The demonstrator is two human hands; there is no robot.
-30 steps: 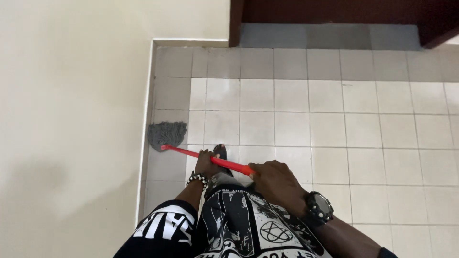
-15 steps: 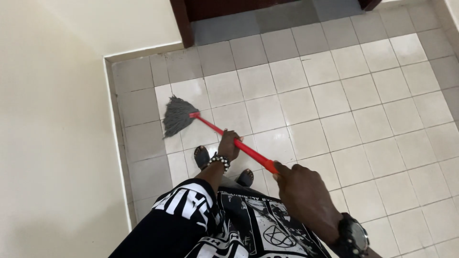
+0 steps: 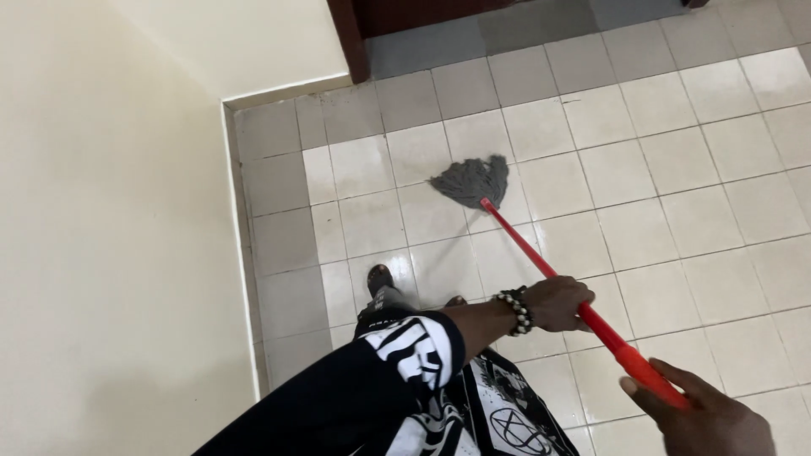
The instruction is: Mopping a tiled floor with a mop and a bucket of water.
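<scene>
Clearly, both hands are closed on the red handle [image 3: 549, 266] of a mop. The left hand [image 3: 553, 302], with a bead bracelet at its wrist, grips the handle about at its middle. The right hand [image 3: 705, 418] grips it at the upper end, where the handle becomes thicker and more orange. The grey mop head [image 3: 473, 180] lies flat on the tiled floor [image 3: 676, 169], well apart from the cream wall [image 3: 110, 211] and not far from the dark door frame [image 3: 351, 38].

I judge that the handle is stiff and light, while the stringy head is soft and, if wet, heavier and dragging. On the smooth tiles it should slide easily. Two hands set apart on the handle give good control.
</scene>
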